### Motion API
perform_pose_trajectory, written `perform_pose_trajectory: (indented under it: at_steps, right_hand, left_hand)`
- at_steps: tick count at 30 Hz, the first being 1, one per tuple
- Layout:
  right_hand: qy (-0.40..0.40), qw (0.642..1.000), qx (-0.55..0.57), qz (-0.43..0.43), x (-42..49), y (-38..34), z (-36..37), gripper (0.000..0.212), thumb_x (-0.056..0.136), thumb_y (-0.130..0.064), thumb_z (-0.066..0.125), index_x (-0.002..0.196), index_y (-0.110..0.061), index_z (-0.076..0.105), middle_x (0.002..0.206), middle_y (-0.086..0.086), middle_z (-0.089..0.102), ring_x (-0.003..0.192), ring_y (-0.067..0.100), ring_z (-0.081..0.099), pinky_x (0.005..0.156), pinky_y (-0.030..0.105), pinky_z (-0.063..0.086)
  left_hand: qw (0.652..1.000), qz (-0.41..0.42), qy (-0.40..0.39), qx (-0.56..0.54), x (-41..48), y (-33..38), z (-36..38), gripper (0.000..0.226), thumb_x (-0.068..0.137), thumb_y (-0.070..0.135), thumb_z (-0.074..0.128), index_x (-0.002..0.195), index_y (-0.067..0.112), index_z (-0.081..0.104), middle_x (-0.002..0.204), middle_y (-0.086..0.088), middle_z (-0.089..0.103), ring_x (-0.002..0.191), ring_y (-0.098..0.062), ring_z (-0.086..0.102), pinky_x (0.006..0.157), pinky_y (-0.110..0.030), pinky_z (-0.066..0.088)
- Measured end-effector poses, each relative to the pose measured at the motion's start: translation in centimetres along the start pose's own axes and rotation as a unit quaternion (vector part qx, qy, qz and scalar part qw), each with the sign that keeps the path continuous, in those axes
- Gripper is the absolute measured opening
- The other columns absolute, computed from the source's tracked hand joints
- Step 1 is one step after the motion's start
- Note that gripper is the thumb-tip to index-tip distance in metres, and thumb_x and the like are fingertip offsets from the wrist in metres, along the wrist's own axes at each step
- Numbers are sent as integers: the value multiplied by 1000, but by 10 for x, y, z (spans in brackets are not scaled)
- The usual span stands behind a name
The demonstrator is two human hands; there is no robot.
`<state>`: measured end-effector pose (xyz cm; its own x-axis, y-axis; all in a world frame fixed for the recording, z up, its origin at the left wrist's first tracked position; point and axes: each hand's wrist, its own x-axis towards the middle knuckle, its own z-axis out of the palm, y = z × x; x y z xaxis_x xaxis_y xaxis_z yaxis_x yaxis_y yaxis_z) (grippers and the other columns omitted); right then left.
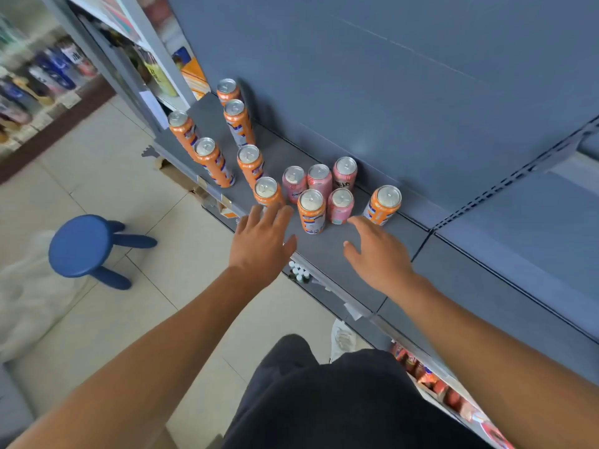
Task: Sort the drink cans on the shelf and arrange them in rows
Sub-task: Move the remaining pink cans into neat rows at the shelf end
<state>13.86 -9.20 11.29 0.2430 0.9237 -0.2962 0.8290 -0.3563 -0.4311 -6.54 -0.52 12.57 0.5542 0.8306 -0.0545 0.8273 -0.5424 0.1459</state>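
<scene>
Along the front edge of the flat grey metal shelf [327, 254], open surface lay between the left hand [262, 241] and the right hand [379, 251], both with fingers spread and gripping nothing. Slim orange cans [241, 128] with silver tops stood upright in loose lines toward the left end. Four pink cans [321, 184] clustered mid-shelf. A round blue stool [81, 244] stood on the tiled floor [107, 176].

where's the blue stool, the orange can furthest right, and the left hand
blue stool [79, 244], head view, on the seat top.
orange can furthest right [388, 196], head view, on its silver lid.
left hand [262, 243], head view, on the back of the hand.
</scene>
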Motion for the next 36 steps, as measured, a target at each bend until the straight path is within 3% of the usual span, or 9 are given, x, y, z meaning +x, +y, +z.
perform_pose_trajectory:
  at_steps: [6,10,17,19,22,25,29,32,36]
  right_hand:
    - [-11,995,36,93,47,-7,11,47,96,-30,54,140,-18,42,126,9,60,111,36,56,75,36,37]
    - [-2,982,77,172,72,-12,22,51,95,-28,56,142,-20,39,135,6,57,116,34,56,85,38,43]
    - [-17,954,114,275,102,-22,41,58,97,-29,52,150,-23,28,141,5,53,115,33,56,91,41,44]
    - [-14,949,128,287,110,-23,47,59,97,-27,52,150,-23,28,128,8,58,111,33,58,88,40,44]
    - [2,943,155,296,120,-24,57,58,95,-22,54,147,-21,30,103,7,56,103,35,60,81,39,45]
    - [53,935,189,296,130,-17,66,56,91,-14,58,141,-19,34,119,7,58,102,38,60,82,42,48]
    - [61,925,228,298,140,-8,82,68,86,-15,67,143,-20,30,132,6,55,113,36,57,89,46,49]
    - [74,916,256,300,145,-3,96,79,83,-25,76,145,-22,27,137,5,55,121,33,55,96,50,47]
    - [98,897,299,311,151,7,113,80,81,-34,81,142,-22,31,128,0,61,116,26,58,92,37,46]
  left_hand:
    - [999,34,-32,2,77,-31,10,41,86,28,62,124,15,54,131,-3,54,123,-35,47,94,-48,46]
    - [993,74,-88,1,137,-52,26,48,83,27,61,128,15,50,129,-3,55,120,-32,47,99,-44,41]
    - [957,88,-276,-3,233,-80,46,68,85,23,70,144,19,37,140,-6,52,128,-31,48,96,-44,46]
    - [938,113,-327,21,253,-87,54,74,82,16,73,146,21,36,140,-8,54,126,-33,53,97,-43,48]
    - [911,172,-367,77,274,-92,58,56,77,9,71,127,24,50,113,-5,67,95,-31,65,72,-35,49]
    - [886,218,-393,117,290,-89,62,50,71,18,79,111,27,49,74,4,58,63,-22,57,56,-28,41]
    - [849,292,-421,128,305,-84,83,79,58,32,90,124,31,46,102,2,64,89,-28,64,68,-34,49]
    - [821,314,-462,119,319,-84,93,81,59,30,91,127,32,47,107,3,65,90,-24,61,71,-33,47]
    - [801,295,-511,104,330,-84,103,81,65,30,90,133,39,48,110,9,63,95,-18,61,78,-34,49]
